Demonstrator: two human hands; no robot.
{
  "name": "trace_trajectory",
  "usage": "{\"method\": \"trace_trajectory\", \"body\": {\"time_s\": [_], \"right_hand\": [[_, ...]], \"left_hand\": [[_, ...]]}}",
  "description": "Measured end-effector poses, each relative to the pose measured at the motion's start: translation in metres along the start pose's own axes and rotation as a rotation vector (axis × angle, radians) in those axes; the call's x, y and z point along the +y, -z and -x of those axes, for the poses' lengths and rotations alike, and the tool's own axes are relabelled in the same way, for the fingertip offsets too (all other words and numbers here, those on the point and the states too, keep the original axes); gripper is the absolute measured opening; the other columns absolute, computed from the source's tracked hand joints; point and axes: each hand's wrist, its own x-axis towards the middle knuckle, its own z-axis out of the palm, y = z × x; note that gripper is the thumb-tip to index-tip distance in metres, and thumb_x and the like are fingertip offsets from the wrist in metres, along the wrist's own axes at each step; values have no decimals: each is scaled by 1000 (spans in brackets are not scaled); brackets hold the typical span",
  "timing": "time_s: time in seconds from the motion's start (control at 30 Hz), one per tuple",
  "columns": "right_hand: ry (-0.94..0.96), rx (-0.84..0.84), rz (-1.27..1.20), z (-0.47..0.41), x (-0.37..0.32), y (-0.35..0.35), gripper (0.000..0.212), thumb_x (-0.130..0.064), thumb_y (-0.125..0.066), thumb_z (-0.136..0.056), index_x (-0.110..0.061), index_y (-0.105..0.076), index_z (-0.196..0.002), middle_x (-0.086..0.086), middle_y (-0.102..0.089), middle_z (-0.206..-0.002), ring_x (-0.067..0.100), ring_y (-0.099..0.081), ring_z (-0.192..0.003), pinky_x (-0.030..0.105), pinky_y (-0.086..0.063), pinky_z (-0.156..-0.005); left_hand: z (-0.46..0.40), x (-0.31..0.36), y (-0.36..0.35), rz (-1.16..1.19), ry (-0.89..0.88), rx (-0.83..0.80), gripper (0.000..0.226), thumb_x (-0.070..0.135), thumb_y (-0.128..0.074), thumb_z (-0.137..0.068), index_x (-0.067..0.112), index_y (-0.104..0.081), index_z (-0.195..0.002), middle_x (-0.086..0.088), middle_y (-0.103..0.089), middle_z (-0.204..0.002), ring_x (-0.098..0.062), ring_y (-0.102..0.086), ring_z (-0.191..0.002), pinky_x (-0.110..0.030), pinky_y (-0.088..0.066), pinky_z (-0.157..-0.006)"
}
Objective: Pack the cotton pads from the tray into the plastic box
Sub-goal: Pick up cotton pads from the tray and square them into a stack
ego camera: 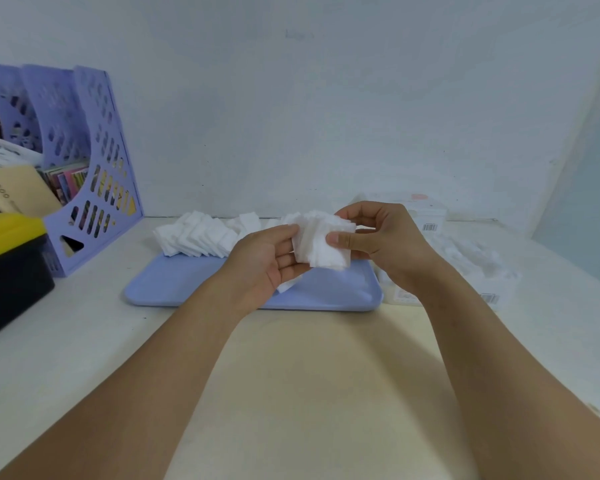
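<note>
White cotton pads, a small stack (321,245) of them, sit right in the middle of the frame, pinched between both hands above the lilac tray (194,289). Left hand (269,263) cups the stack from below, right hand (378,240) has its thumb pressed on the front face, so each grip is closed on it. More loose pads (196,235) lie along the tray's far edge. Plastic box (465,268) is at the right on the counter (84,323), just beside the tray.

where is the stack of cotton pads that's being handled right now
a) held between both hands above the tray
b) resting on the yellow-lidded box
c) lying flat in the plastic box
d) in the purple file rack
a: the left hand and right hand grip the stack of cotton pads together, above the blue tray.
</note>
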Motion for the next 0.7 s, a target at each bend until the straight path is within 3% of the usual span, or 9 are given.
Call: {"method": "trace_trajectory", "body": {"time_s": [0.2,0.47,0.57,0.7], "right_hand": [[52,-36,-25,2,-3,2,24,6,-82,-75,-8,-73,-92,5,-76,-84,25,-75,-81,32,-60,-70],[90,-34,-28,3,-5,2,26,7,-83,-73,-5,-73,-94,9,-76,-86,29,-76,-83,37,-63,-73],[84,-13,2,2,-5,2,26,5,-85,-72,-6,-74,-93,9,-76,-87,32,-76,-86,43,-63,-78],[70,11,30,1,-3,2,25,2,-87,-71,-7,-75,-90,13,-76,-91,37,-75,-87,47,-63,-78]], "left_hand": [[2,3,1,156,121,-16,22,13,-53,-102,4,-64,-119,-12,-77,-104,-22,-77,-89,-35,-63,-76],[3,4,2,239,170,-22,23,12,-52,-102,3,-64,-120,-13,-77,-106,-23,-77,-89,-35,-62,-78],[2,3,-1,175,107,4,20,13,-54,-102,5,-65,-117,-10,-78,-101,-20,-77,-86,-32,-63,-74],[2,-2,-6,-126,-170,100,15,14,-55,-102,13,-70,-98,-8,-77,-97,-20,-76,-87,-28,-62,-70]]}}
